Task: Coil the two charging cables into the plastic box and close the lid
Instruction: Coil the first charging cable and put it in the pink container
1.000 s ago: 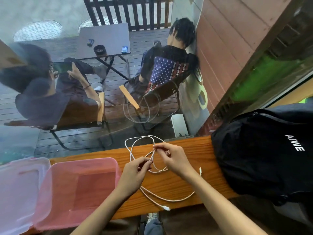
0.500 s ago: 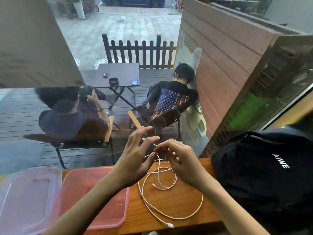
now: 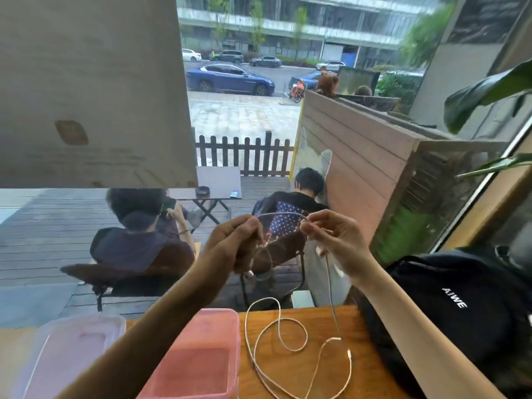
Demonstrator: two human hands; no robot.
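Cable (image 3: 331, 286) is stretching between the pinching fingers (image 3: 254, 226) of the left hand (image 3: 236, 243) and right hand (image 3: 334, 237), its slack looping on the near worktop (image 3: 359, 378).

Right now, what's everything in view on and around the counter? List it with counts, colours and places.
cable: one clearly seen, white, upper part stretched between both hands, the rest looped on the counter; a second cannot be told apart
box: one, pink clear plastic, open and empty, on the counter left of the cable loops
lid: one, pale clear plastic, lying left of the box
counter: one, orange-brown wood, along the window
backpack: one, black with white lettering, at the right end of the counter
people outside: two, dark clothes, seated beyond the glass
left hand: raised, fingers closed on the cable
right hand: raised, fingers pinching the cable
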